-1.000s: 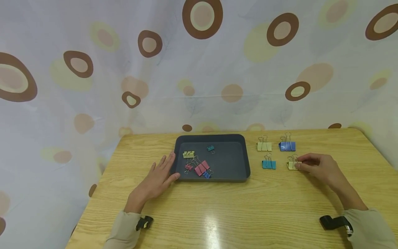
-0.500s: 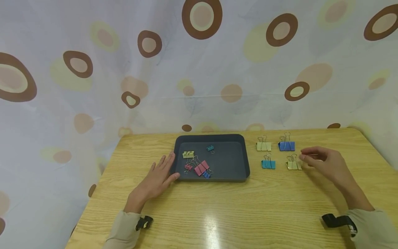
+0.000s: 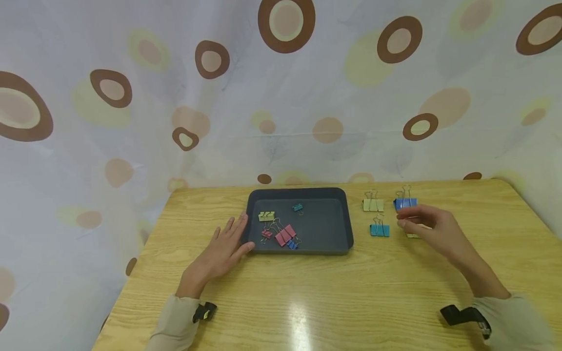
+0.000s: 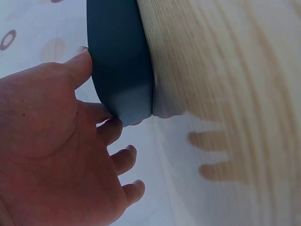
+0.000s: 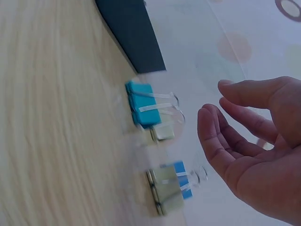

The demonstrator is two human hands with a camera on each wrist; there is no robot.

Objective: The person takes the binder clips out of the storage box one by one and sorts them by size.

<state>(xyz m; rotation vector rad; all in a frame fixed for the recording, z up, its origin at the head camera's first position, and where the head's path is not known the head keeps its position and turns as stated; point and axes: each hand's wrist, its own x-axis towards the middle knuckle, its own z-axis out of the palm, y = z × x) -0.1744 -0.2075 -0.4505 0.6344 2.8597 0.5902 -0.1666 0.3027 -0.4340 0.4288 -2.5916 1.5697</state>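
My left hand [image 3: 219,251] rests against the left side of a dark grey tray [image 3: 322,226], fingers spread. In the left wrist view its thumb and fingertips touch the tray wall [image 4: 120,61]. Over the table at right hovers my right hand [image 3: 434,231], holding nothing, fingers loosely bent and thumb apart. Below it stands a pale yellow binder clip [image 5: 165,192], mostly hidden by the hand in the head view. Close by stand a teal binder clip [image 3: 379,230], a blue one [image 3: 406,203] and another pale yellow one [image 3: 372,205], all upright with handles raised.
Inside the tray lie a yellow binder clip [image 3: 266,216], a large pink one [image 3: 285,235], a small pink one [image 3: 266,234], a small blue one [image 3: 291,244] and a small teal one [image 3: 297,207]. A patterned curtain [image 3: 298,97] hangs behind the wooden table [image 3: 263,292].
My right hand let go of the front yellow binder clip, drew back right, then moved left over it. My left hand and the tray kept their places.
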